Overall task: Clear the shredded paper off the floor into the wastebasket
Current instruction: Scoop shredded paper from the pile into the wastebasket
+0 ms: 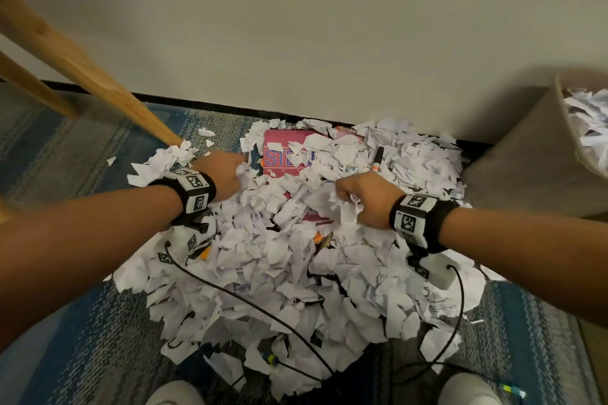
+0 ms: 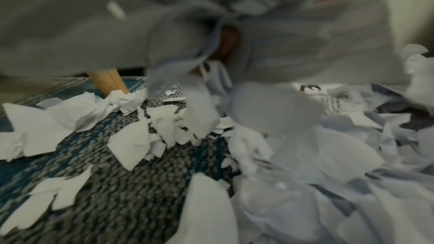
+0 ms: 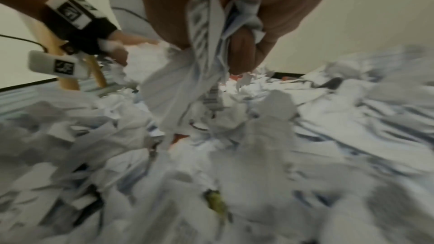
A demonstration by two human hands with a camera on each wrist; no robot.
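A big heap of torn white paper [image 1: 289, 276] covers the blue-grey carpet in front of the wall. My left hand [image 1: 227, 171] is closed in the heap's left side, and its wrist view is filled with blurred scraps [image 2: 234, 34] bunched against the fingers. My right hand [image 1: 358, 197] is a fist gripping a wad of scraps [image 3: 211, 47] just above the pile. The tan wastebasket [image 1: 526, 154] stands at the right by the wall, with paper [image 1: 589, 118] inside it.
A pink notebook [image 1: 286, 151] and a black marker [image 1: 378, 158] lie half buried near the wall. Wooden furniture legs [image 1: 98, 82] slant down at the left. Black cables [image 1: 250, 302] cross the pile. White shoes [image 1: 174, 393] show at the bottom edge.
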